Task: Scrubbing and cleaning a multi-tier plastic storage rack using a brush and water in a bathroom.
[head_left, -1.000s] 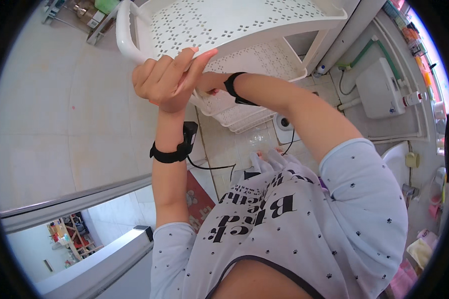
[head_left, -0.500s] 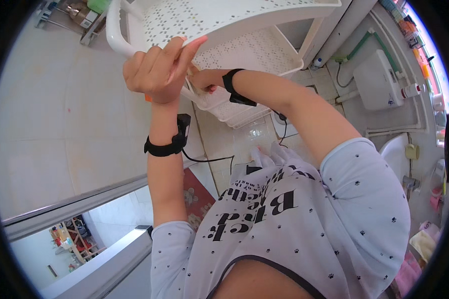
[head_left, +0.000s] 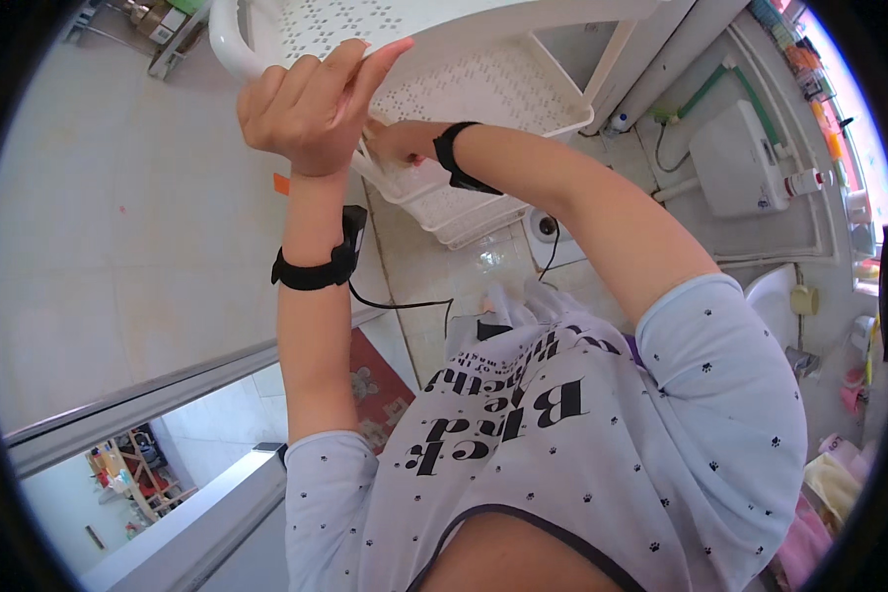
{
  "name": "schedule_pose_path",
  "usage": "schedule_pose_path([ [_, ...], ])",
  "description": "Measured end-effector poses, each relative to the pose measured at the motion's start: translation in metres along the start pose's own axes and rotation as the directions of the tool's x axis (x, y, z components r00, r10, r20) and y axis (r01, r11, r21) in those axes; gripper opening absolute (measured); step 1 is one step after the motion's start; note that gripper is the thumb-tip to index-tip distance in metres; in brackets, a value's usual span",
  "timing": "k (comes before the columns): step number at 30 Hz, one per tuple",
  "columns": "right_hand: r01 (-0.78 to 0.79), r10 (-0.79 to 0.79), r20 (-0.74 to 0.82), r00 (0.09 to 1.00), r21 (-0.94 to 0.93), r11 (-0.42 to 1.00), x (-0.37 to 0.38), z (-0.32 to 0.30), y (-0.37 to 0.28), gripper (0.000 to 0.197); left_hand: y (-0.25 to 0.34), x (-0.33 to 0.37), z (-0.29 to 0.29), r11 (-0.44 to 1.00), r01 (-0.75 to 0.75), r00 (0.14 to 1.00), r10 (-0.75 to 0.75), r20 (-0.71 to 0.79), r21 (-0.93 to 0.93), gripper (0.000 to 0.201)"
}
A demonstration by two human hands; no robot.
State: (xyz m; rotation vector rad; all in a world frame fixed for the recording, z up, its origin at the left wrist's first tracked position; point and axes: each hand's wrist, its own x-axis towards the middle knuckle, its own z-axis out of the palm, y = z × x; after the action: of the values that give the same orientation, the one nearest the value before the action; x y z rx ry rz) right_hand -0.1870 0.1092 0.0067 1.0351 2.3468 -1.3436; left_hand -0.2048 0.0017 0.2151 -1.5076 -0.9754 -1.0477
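A white plastic tiered rack (head_left: 405, 39) with perforated shelves stands at the top of the view. At its upper shelf's near left corner my left hand (head_left: 304, 111) has its fingers curled over the rim, the thumb lying out along the edge. Lower down, my right hand (head_left: 397, 146) reaches beneath that shelf to the rack's left side, beside the lower basket shelf (head_left: 483, 89). Its fingers are bent and partly hidden, so what they close on is unclear. Black straps with small devices circle both wrists.
A tiled wall (head_left: 118, 197) runs along the left, with an orange patch (head_left: 281, 184) beside my wrist. On the floor lie a round drain (head_left: 543, 225) and a red mat (head_left: 377, 380). Right are a white cistern (head_left: 735, 158), pipes and a basin (head_left: 772, 296).
My left hand and the rack's upper shelf sit a little higher in the picture. The right hand has shifted slightly up and left. More of the floor drain shows.
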Motion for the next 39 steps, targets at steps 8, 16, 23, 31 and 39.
schedule_pose_path([
  [8,-0.041,-0.057,-0.360,0.931,-0.258,0.965,-0.046,-0.080,0.123,0.064,-0.013,0.001,0.008,0.997,-0.017,0.999,0.019,-0.027,0.073,0.028],
  [16,0.099,-0.191,-0.201,0.961,-0.395,0.913,-0.030,-0.075,0.109,0.067,-0.006,0.003,0.021,1.000,-0.003,0.994,0.004,-0.105,0.008,0.031],
  [23,0.034,-0.097,-0.194,0.976,-0.302,0.953,-0.028,-0.041,0.071,0.072,-0.009,-0.001,0.020,1.000,-0.002,0.998,0.004,-0.070,0.020,0.032],
  [31,-0.116,0.081,-0.103,0.991,-0.397,0.910,-0.064,-0.116,0.155,0.083,0.007,0.011,0.028,0.999,-0.033,0.997,0.030,-0.077,-0.037,0.033],
  [39,0.036,-0.067,-0.025,0.997,-0.632,0.774,-0.075,-0.045,0.069,0.078,-0.003,0.003,0.005,0.995,0.014,1.000,-0.014,0.002,-0.096,0.026],
])
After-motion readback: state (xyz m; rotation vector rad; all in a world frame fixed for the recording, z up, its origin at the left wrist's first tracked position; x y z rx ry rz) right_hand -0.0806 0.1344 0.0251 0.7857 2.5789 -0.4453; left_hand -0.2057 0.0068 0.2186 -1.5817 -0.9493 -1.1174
